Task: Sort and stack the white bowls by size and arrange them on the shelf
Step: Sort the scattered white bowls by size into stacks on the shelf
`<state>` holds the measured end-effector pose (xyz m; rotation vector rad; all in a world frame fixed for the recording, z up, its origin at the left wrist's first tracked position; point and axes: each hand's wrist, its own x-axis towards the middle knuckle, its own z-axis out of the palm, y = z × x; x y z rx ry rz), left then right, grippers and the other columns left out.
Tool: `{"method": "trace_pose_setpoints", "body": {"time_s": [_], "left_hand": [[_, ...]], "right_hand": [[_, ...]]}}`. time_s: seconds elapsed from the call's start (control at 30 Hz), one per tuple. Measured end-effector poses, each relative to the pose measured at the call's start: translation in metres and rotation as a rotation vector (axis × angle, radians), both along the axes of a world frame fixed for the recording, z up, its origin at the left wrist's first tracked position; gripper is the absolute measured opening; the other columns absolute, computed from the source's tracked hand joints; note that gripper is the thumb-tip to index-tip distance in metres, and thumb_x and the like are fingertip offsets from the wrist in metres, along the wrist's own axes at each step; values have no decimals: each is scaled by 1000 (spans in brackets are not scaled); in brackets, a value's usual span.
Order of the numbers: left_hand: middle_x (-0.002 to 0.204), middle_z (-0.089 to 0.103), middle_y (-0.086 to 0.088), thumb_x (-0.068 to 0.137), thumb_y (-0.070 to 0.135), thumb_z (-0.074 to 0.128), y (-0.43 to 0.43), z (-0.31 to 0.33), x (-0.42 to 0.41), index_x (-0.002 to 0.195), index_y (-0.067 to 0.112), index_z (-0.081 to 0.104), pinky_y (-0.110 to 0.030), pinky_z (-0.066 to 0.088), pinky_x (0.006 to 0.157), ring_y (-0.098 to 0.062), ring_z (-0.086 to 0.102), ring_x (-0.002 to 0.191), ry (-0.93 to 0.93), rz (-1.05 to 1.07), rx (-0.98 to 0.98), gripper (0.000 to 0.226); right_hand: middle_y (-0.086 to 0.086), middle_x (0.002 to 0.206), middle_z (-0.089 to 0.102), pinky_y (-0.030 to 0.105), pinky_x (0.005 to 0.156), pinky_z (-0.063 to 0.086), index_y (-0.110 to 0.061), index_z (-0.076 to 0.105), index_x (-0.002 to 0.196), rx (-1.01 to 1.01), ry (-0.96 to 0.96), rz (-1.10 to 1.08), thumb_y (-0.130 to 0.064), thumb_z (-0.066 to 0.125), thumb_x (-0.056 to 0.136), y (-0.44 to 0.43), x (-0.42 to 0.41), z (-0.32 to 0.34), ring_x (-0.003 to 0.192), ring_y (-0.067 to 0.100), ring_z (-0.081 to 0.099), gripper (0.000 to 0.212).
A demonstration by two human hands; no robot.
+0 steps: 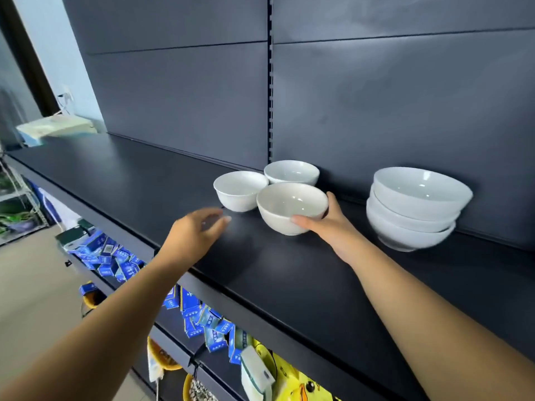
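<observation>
Right hand (327,227) grips front bowl (291,206) at frame centre on the shelf (289,270), thumb on near wall. Two small bowls (240,191) touch behind it. Left hand (197,230) open, blurred, empty. Stack (414,206) of larger bowls at right.

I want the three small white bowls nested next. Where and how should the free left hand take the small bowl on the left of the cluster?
Pinch the near-left rim of the left small white ceramic bowl, thumb inside, coming from the front left. It stands upright and open, its right side crowded by the bowl held in the right hand; the left hand is already nearest.
</observation>
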<state>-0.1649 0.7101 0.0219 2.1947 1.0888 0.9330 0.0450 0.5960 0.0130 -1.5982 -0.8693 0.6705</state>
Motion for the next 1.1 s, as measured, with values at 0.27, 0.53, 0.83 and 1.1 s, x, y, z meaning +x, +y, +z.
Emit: {"method": "trace_pose_setpoints", "body": {"time_s": [0.27,0.53,0.83,1.1], "left_hand": [[119,62,8,79,40,70,23,2,38,120,15,58,-23,43,97,-5,58,108,-144,-574,-317,50],[120,62,13,57,47,76,10,-13,69,126,23,52,-14,45,93,5,58,107,-18,-1044,-369,77],[110,62,16,64,35,73,-94,14,87,119,24,53,-3,45,70,11,60,92,-117,-1277,-441,60],[105,63,19,76,24,71,-235,36,117,121,24,55,-1,45,69,16,60,88,-152,-1395,-438,48]], "right_hand": [[-6,110,60,18,76,49,-22,47,116,74,31,-44,-7,78,63,-20,-9,5,101,5,58,64],[-10,112,62,21,83,51,-26,50,118,61,-26,-300,-26,82,47,-74,-53,8,105,4,59,77],[-10,95,67,22,80,54,-23,56,102,179,-50,-566,-28,79,45,-184,-88,28,92,6,64,61],[-8,95,67,22,79,54,-22,56,101,282,-123,-723,-17,72,58,-323,-90,49,89,5,65,46]]}}
